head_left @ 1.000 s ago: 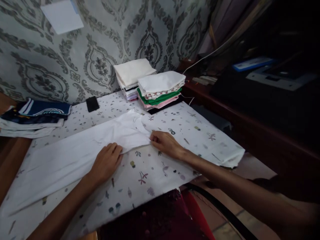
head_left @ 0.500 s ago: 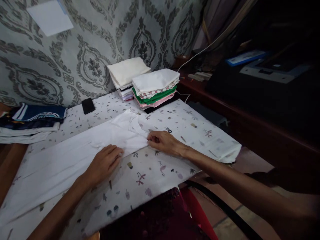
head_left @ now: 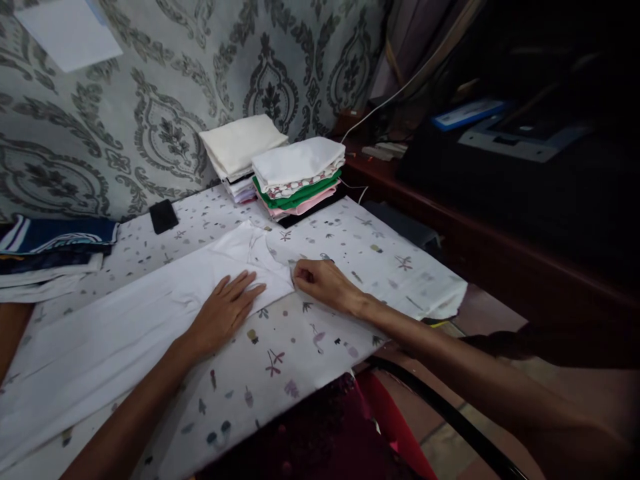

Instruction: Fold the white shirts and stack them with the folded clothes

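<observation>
A white shirt lies folded lengthwise across the patterned tablecloth, its neckline end to the right. On its near edge rests my left hand, palm down with the fingers stretched out. My right hand is closed at the shirt's right-hand corner, pinching the fabric between thumb and fingers. The fingertips of that hand are partly hidden by its own curled fingers.
Two stacks of folded clothes, one topped with cream cloth and one with white, stand near the wall. A black phone lies left of them. Another person's arm is below folded dark blue clothes at the left edge.
The view has turned slightly, shifting the scene leftward. My left hand has slid right along the shirt, closer to my right hand, and lies flatter. My right hand stays at the corner.
</observation>
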Demonstrator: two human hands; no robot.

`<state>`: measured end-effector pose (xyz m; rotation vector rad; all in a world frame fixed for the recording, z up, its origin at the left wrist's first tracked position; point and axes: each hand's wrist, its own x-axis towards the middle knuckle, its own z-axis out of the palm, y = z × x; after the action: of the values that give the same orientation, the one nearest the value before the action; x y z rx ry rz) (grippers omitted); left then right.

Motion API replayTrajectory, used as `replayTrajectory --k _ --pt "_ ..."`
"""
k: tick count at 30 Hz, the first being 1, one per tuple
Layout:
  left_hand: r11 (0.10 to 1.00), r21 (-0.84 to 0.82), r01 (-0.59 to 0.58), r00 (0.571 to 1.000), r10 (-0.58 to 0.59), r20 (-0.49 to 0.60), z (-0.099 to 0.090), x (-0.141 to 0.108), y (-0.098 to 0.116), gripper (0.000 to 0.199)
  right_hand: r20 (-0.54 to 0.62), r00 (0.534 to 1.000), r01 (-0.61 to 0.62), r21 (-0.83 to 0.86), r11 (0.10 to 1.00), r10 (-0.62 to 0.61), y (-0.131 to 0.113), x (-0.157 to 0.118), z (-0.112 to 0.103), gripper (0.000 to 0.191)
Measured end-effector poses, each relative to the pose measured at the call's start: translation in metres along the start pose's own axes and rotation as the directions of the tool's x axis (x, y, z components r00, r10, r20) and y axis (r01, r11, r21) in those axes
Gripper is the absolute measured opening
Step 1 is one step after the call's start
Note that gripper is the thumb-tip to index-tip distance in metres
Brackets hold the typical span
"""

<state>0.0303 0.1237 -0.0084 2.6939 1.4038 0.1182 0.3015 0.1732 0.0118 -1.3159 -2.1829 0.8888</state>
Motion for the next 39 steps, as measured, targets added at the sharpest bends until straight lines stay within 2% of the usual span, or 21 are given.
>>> replayTrajectory --k 2,4,6,8,10,13,17,20,23,26,28,30,32,36,39 --pt "1.0 0.003 0.001 1.0 -0.001 0.008 -0.001 0.0 0.001 0.047 -0.095 0.995 0.025 0.012 1.0 -0.024 -0.005 -0.002 0.004 0.011" --pt "1.0 0.001 0.001 1.0 -0.001 0.01 -0.002 0.0 0.001 0.047 -0.132 0.985 0.112 -0.015 0.994 -0.113 -0.014 -0.005 0.012 0.012" --pt "1.0 -0.003 0.001 1.0 -0.001 0.004 -0.002 0.0 0.001 0.046 -0.073 0.969 0.233 -0.054 0.971 -0.236 -0.022 -0.006 0.023 0.013" --pt "1.0 -0.009 -0.006 1.0 0.006 -0.015 -0.002 0.0 0.002 0.046 0.03 0.956 0.292 -0.12 0.949 -0.291 -0.028 -0.004 0.033 0.014" --pt "1.0 -0.008 -0.016 0.999 0.016 -0.041 -0.001 -0.001 0.002 0.046 0.101 0.966 0.256 -0.214 0.943 -0.24 -0.03 -0.001 0.038 0.015" --pt "1.0 0.006 -0.022 0.998 0.022 -0.065 0.001 -0.001 0.002 0.046 0.118 0.982 0.174 -0.281 0.944 -0.146 -0.028 0.005 0.035 0.017" --pt "1.0 -0.011 -0.029 0.995 0.028 -0.096 0.002 -0.002 0.003 0.045 0.121 0.979 0.191 -0.253 0.948 -0.165 -0.027 0.007 0.03 0.015" --pt "0.996 -0.094 -0.012 0.99 -0.001 -0.14 -0.002 -0.005 0.002 0.045 0.07 0.981 0.192 -0.203 0.96 -0.182 -0.028 0.008 0.027 0.014" --pt "0.969 -0.24 0.06 0.976 -0.107 -0.19 -0.012 -0.009 -0.006 0.045 -0.056 0.988 0.143 -0.067 0.987 -0.147 -0.028 0.011 0.019 0.015" --pt "0.913 -0.363 0.187 0.919 -0.293 -0.263 -0.023 -0.012 -0.029 0.04 -0.14 0.988 0.073 0.095 0.993 -0.059 -0.028 0.014 0.008 0.015" --pt "0.866 -0.407 0.291 0.853 -0.428 -0.3 -0.028 -0.014 -0.05 0.035 -0.14 0.989 0.058 0.137 0.989 -0.039 -0.029 0.016 0.004 0.015" --pt "0.82 -0.426 0.382 0.784 -0.532 -0.32 -0.029 -0.016 -0.072 0.031 -0.105 0.991 0.089 0.115 0.989 -0.077 -0.032 0.021 0.005 0.015" --pt "0.781 -0.442 0.441 0.728 -0.599 -0.332 -0.03 -0.021 -0.091 0.029 -0.051 0.987 0.154 0.061 0.986 -0.151 -0.038 0.03 0.012 0.016" --pt "0.695 -0.512 0.504 0.653 -0.695 -0.301 -0.034 -0.041 -0.115 0.029 0.081 0.961 0.266 -0.029 0.964 -0.263 -0.056 0.06 0.035 0.019" --pt "0.657 -0.544 0.522 0.64 -0.724 -0.259 -0.043 -0.073 -0.125 0.032 0.178 0.926 0.351 -0.084 0.933 -0.333 -0.075 0.085 0.057 0.021"
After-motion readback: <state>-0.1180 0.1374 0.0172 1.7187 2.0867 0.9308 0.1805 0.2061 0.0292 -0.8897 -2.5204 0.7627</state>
